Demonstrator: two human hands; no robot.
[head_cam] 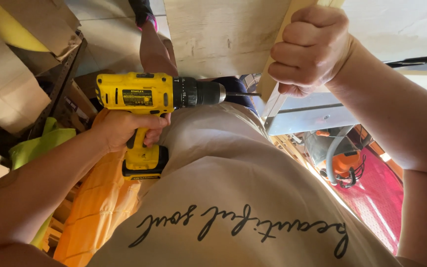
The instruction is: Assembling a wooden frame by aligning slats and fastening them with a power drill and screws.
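Observation:
My left hand grips the handle of a yellow and black cordless drill, held level with its bit pointing right. The bit's tip touches the edge of a pale wooden strip. My right hand is closed in a fist around that strip, just above the bit. A broad pale wooden board lies beside the strip. My cream shirt with dark script fills the lower middle of the view.
Cardboard boxes and a dark metal rack stand at the left. Orange cloth and lime-green fabric lie below my left arm. An orange and grey vacuum sits on a red mat at the right. A shoe shows at the top.

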